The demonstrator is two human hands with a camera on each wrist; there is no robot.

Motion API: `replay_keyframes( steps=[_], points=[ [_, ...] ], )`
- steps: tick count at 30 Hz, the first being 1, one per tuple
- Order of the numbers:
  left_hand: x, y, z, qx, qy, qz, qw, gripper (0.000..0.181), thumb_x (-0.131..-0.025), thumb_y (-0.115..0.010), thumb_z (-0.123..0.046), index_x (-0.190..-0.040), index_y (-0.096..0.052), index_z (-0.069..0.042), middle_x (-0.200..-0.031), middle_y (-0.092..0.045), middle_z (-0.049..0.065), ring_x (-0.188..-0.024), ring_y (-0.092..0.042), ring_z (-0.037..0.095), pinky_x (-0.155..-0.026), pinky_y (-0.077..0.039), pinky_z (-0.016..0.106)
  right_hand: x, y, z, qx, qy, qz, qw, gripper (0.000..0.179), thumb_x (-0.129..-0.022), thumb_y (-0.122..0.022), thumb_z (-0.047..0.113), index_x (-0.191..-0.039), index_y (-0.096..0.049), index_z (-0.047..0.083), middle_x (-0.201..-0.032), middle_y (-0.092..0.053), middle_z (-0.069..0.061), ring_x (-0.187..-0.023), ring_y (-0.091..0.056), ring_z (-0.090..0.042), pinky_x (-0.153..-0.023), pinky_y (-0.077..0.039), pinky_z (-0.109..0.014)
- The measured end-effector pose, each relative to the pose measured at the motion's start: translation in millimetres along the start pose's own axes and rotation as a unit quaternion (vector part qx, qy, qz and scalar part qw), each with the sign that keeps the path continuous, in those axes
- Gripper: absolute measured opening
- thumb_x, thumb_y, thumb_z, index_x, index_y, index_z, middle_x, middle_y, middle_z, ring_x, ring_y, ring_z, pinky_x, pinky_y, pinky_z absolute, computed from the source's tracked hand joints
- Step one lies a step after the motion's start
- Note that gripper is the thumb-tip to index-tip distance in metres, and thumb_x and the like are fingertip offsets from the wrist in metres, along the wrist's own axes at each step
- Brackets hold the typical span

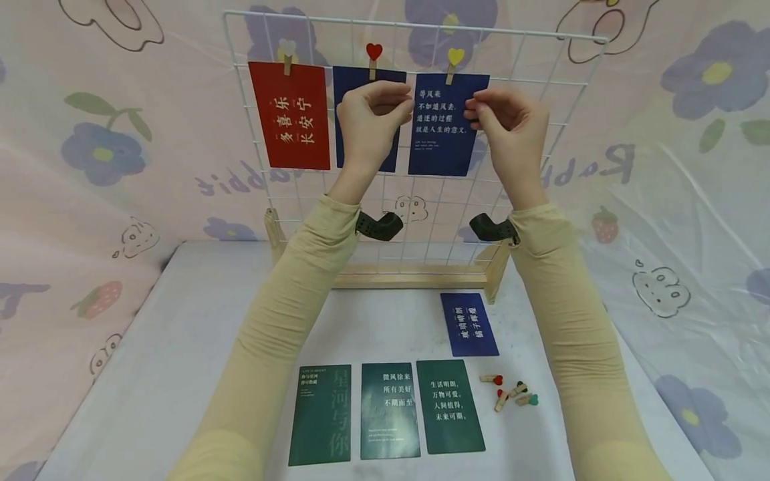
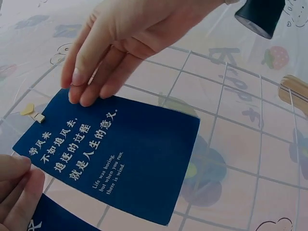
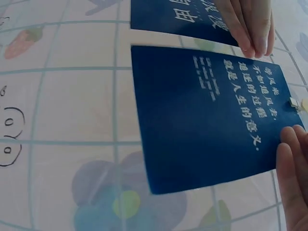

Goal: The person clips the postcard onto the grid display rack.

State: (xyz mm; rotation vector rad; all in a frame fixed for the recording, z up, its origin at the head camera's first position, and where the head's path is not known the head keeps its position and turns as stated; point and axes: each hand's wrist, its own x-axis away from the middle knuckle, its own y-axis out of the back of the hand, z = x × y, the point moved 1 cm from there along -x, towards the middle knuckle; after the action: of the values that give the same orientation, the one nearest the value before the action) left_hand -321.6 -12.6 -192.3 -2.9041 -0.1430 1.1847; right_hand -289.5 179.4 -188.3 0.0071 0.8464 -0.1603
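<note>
Card, between left hand and right hand

I have both arms raised and stretched forward, the left arm slanting up to the right and the right arm up to the left, so the forearms draw closer toward the wrists. On my head feed the left hand turns inward, fingers softly bent with the thumb beneath, tips pointing toward the right hand. That one points back the opposite way, and my left-wrist view shows its thumb close beside loosely bunched fingertips.
</note>
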Motion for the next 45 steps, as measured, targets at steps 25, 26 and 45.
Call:
replay_keyframes(
  steps=[25, 26, 45],
  points=[
    [47.7, 28.0, 30.7, 0.021, 0.091, 0.087, 0.9918, 0.025, -0.083, -0.072, 0.002, -0.109, -0.069, 0.003, -0.097, -0.07, 0.014, -0.085, -0.067, 0.019, -0.079, -0.055, 0.026, 40.1, 22, -46, 0.001, -0.057, 0.063, 0.9964, 0.023, -0.097, -0.055, 0.008, -0.108, -0.065, -0.009, -0.094, -0.07, -0.017, -0.084, -0.068, -0.024, -0.073, -0.056, -0.029],
    [51.8, 28.6, 33.9, 0.018, 0.092, 0.095, 0.991, 0.026, -0.083, -0.072, 0.001, -0.109, -0.069, 0.003, -0.098, -0.07, 0.014, -0.086, -0.067, 0.019, -0.079, -0.055, 0.027, 43.5, 23, -47, 0.006, -0.061, 0.068, 0.9958, 0.024, -0.097, -0.055, 0.009, -0.109, -0.065, -0.009, -0.094, -0.07, -0.016, -0.084, -0.068, -0.023, -0.073, -0.056, -0.029],
    [136.6, 36.1, 91.1, -0.027, 0.188, 0.203, 0.9607, 0.033, -0.084, -0.075, -0.013, -0.115, -0.067, -0.004, -0.103, -0.069, 0.008, -0.091, -0.066, 0.017, -0.081, -0.054, 0.027, 115.4, 51, -45, 0.081, -0.122, 0.136, 0.9798, 0.027, -0.101, -0.045, 0.005, -0.113, -0.06, -0.014, -0.1, -0.063, -0.034, -0.086, -0.068, -0.027, -0.073, -0.057, -0.03]
  ],
)
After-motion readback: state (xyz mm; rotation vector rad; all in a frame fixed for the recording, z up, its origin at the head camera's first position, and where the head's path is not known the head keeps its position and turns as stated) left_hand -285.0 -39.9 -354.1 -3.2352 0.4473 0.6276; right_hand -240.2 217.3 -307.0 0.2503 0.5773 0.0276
